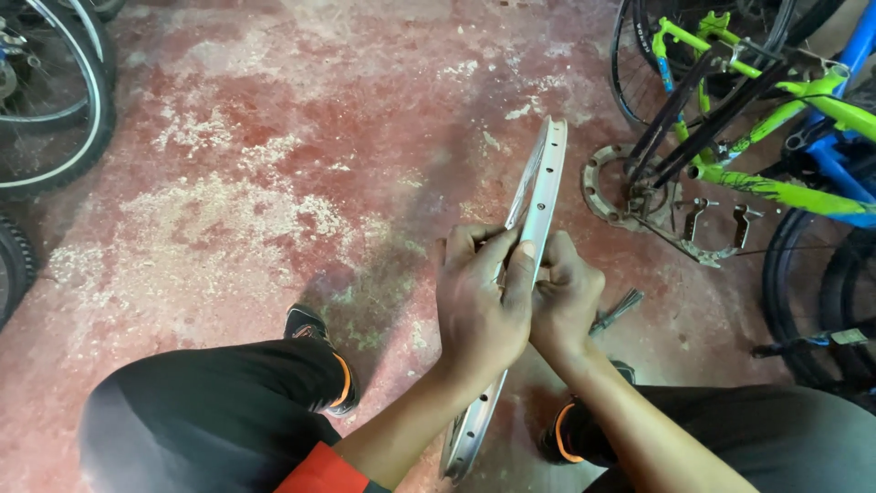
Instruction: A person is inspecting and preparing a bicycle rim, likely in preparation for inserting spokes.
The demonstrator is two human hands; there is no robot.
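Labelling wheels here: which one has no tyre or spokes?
The bare silver rim gripped edge-on in both hands. The wheels at the left edge and by the green bike carry black tyres.

- A worn red-painted concrete floor [274,137], patched with pale scuffs, carries the scene
- A bundle of thin metal spokes [618,309] lies on it just right of centre
- A toothed chainring [604,185] rests beside an upturned green bicycle [776,187]
- Black tyres [55,100] stand at the left edge
- Two black shoes with orange trim [319,361] are planted on the floor
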